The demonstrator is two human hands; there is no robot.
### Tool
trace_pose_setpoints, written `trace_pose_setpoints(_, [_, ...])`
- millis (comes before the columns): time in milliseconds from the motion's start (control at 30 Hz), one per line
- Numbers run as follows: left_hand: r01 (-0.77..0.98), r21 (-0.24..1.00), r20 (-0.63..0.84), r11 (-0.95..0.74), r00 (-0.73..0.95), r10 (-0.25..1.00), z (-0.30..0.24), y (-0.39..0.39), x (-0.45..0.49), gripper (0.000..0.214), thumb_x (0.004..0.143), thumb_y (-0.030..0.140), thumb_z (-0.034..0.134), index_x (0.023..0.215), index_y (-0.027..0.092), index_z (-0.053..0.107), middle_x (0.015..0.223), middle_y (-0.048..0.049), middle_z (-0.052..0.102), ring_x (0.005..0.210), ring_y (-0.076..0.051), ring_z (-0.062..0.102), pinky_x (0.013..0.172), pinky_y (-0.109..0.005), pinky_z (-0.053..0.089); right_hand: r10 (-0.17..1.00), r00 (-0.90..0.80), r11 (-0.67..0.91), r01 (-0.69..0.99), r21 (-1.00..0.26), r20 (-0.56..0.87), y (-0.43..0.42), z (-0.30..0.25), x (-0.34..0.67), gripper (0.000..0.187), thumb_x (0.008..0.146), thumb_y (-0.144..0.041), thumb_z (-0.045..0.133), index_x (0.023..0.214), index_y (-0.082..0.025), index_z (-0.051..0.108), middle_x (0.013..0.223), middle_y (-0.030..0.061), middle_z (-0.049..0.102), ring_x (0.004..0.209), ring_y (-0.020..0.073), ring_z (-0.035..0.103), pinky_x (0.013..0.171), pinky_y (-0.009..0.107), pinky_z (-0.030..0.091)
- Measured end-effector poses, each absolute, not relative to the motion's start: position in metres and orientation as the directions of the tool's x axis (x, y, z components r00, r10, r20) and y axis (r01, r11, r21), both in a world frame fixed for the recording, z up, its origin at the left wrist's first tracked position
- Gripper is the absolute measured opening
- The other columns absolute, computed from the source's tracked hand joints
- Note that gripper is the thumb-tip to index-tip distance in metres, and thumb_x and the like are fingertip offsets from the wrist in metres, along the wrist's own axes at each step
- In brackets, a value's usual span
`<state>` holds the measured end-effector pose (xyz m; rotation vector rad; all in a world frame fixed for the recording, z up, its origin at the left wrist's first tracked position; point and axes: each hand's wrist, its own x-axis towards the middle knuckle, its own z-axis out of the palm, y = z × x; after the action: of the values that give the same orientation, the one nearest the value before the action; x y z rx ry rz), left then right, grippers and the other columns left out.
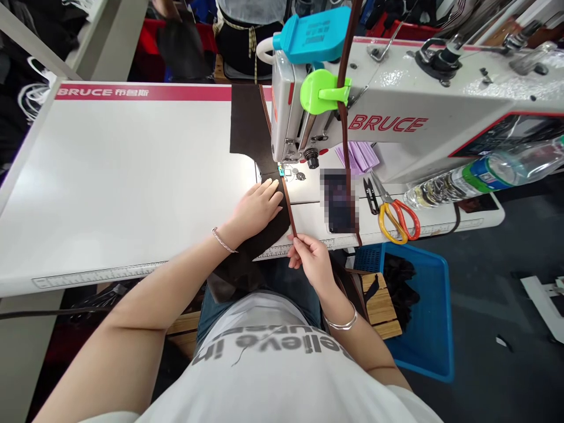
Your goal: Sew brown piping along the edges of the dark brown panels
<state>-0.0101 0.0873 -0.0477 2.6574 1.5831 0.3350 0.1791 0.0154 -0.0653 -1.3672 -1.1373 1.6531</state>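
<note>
My left hand (259, 208) lies flat, fingers stretched out, on a dark brown piece of fabric (251, 126) just in front of the needle area of the sewing machine (304, 126). The fabric runs under the machine's head and hangs over the table's front edge toward my lap. Between thumb and fingers, my right hand (311, 255) pinches a narrow reddish-brown strip (288, 205) near the front edge. That strip leads up along the fabric's right side to the presser foot. Another brown strip (343, 129) hangs down past a bright green clip (321, 92) on the machine.
On the machine bed lie a phone (341, 202), black thread snips (371, 197), scissors with orange and yellow handles (396, 220) and purple papers (359, 157). A plastic bottle (484, 173) rests at right. A blue bin (429, 317) stands below. Another person (251, 35) is beyond the table.
</note>
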Motion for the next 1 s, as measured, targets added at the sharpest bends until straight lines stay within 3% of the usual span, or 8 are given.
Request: trace_pose_setpoints(1000, [0.845, 0.185, 0.161, -0.502, 0.478, 0.864, -0.052, 0.111, -0.029, 0.022, 0.095, 0.025, 0.044, 0.105, 0.012, 0.059, 0.133, -0.0173, 0.056, 0.127, -0.031, 0.051, 0.105, -0.046, 0.044, 0.908, -0.212, -0.358, 0.053, -0.932, -0.361, 0.013, -0.065, 0.181, 0.034, 0.086, -0.045, 0.056, 0.098, -0.015, 0.068, 0.063, -0.0007, 0.065, 0.042, 0.0098, 0.057, 0.039, 0.019, 0.04])
